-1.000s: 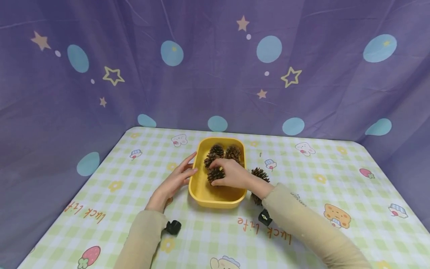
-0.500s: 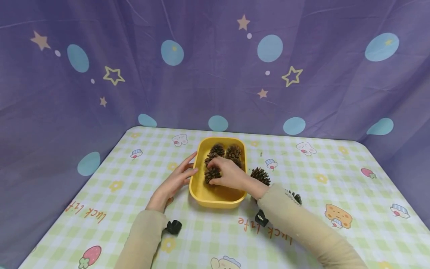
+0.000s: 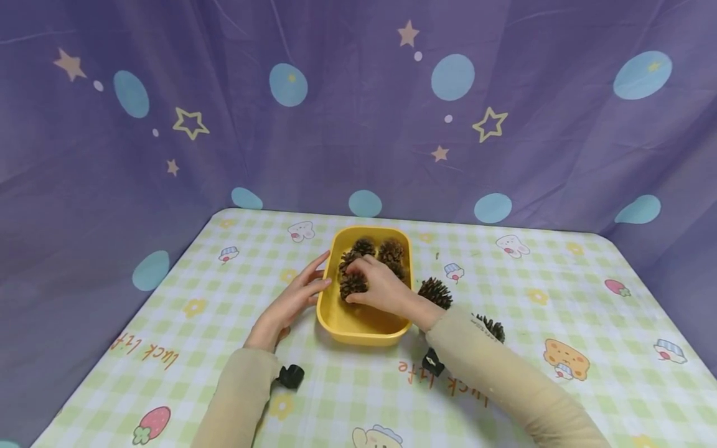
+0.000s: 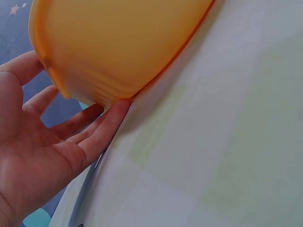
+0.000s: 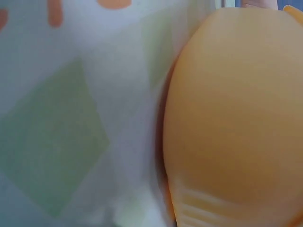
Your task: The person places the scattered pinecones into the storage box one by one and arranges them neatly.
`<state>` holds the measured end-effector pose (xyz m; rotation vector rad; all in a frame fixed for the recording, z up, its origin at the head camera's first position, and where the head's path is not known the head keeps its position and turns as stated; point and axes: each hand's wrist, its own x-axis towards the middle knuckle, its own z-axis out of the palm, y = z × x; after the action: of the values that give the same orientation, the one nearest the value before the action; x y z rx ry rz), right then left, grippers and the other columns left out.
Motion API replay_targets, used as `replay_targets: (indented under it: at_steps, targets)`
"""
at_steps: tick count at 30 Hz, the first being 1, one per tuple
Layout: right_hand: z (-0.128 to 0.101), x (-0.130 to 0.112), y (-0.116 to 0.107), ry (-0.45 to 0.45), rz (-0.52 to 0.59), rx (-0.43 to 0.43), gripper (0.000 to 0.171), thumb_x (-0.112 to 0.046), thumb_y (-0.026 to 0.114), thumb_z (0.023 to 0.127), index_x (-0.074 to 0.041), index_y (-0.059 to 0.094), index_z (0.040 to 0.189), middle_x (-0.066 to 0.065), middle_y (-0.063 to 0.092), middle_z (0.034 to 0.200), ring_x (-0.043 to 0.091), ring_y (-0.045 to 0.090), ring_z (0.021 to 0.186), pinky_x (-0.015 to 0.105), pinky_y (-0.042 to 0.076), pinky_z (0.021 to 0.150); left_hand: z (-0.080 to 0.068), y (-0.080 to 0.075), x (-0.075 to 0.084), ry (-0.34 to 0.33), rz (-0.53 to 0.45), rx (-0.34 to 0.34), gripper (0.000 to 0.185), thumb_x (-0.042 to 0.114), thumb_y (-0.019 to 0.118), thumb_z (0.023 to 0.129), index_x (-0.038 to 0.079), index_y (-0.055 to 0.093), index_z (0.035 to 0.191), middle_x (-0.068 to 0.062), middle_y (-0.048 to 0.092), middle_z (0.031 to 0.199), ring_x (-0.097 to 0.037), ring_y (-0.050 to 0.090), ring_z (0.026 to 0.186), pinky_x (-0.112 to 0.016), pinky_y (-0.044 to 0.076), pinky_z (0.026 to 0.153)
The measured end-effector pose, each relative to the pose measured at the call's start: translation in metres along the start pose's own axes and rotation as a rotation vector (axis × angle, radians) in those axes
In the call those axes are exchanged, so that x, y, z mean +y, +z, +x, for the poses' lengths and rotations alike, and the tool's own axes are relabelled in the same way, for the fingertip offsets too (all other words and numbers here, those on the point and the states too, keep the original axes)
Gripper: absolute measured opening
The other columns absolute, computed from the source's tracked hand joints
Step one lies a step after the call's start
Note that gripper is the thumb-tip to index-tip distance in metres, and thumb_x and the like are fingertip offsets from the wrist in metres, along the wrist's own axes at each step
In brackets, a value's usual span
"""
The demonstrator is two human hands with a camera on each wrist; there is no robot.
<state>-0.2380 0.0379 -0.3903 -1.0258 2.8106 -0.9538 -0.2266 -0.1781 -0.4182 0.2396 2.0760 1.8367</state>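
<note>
A yellow plastic box (image 3: 364, 340) stands on the table, and its outer wall (image 5: 232, 118) fills much of the right wrist view. My right hand (image 3: 382, 289) reaches in over its right rim and grips a brown pine cone (image 3: 352, 288) near the box's left wall, thumb on the near side and fingers on the far side. Several other pine cones (image 3: 391, 250) lie at the far end of the box, partly behind the hand. Against the box's left side rests my left hand (image 3: 288, 307); the left wrist view shows its outstretched fingers (image 4: 111, 124) touching the outer wall.
Right of the box, one pine cone (image 3: 435, 294) lies on the checked tablecloth (image 3: 560, 417), and another pine cone (image 3: 492, 328) is partly covered by the right sleeve (image 3: 487, 361). A purple curtain (image 3: 358, 124) with stars hangs behind the table.
My right hand has moved slightly left inside the box with the pine cone. A pine cone by the right sleeve has come into sight. The left hand has stayed at the box's side.
</note>
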Motion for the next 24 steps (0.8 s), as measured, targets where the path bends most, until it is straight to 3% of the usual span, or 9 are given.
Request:
replay_targets:
  at_steps: [12, 24]
  targets:
    - [-0.008, 0.001, -0.012, -0.008, -0.027, -0.05, 0.049, -0.025, 0.072, 0.079, -0.01, 0.054, 0.122, 0.004, 0.056, 0.118, 0.018, 0.054, 0.107, 0.033, 0.046, 0.092, 0.003, 0.001, -0.002, 0.008, 0.002, 0.021, 0.06, 0.031, 0.053, 0.092, 0.044, 0.021, 0.141, -0.01, 0.034, 0.138, -0.03, 0.045, 0.12, -0.044, 0.043, 0.096]
    - [-0.006, 0.002, -0.012, -0.013, -0.052, -0.048, 0.038, -0.024, 0.072, 0.078, -0.012, 0.06, 0.112, 0.004, 0.059, 0.112, 0.018, 0.056, 0.104, 0.032, 0.048, 0.089, 0.002, 0.001, 0.0, -0.026, 0.007, 0.035, 0.057, 0.031, 0.052, 0.092, 0.05, 0.023, 0.137, -0.005, 0.034, 0.137, -0.027, 0.045, 0.121, -0.044, 0.043, 0.097]
